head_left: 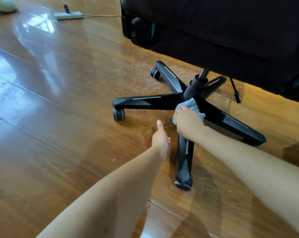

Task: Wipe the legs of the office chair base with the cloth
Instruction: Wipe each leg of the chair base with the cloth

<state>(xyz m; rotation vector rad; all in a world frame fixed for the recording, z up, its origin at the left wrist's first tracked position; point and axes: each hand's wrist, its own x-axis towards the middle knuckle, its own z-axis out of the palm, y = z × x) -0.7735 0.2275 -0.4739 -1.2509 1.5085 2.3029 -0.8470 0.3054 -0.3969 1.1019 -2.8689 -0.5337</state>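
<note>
My right hand (pixel 188 123) bunches the blue cloth (pixel 190 105) against the chair base (pixel 145 101) hub, at the root of the six-o'clock leg (pixel 184 162), to start inward. My left hand (pixel 160 138) hovers beside it, empty, fingers loosely extended (for balance, I'd judge).

The black five-legged plastic office chair base (pixel 188 100) stands on the glossy brown wooden plank floor (pixel 59 100), under the dark fabric chair seat (pixel 222 31). The right hand (pixel 188 122) presses a crumpled light-blue cloth (pixel 190 104) on the near leg just beside the hub. The left hand (pixel 160 138) hangs left of that leg, apart from it. Far behind, at upper left, a grey flat mop head (pixel 68 15) lies on the floor.
</note>
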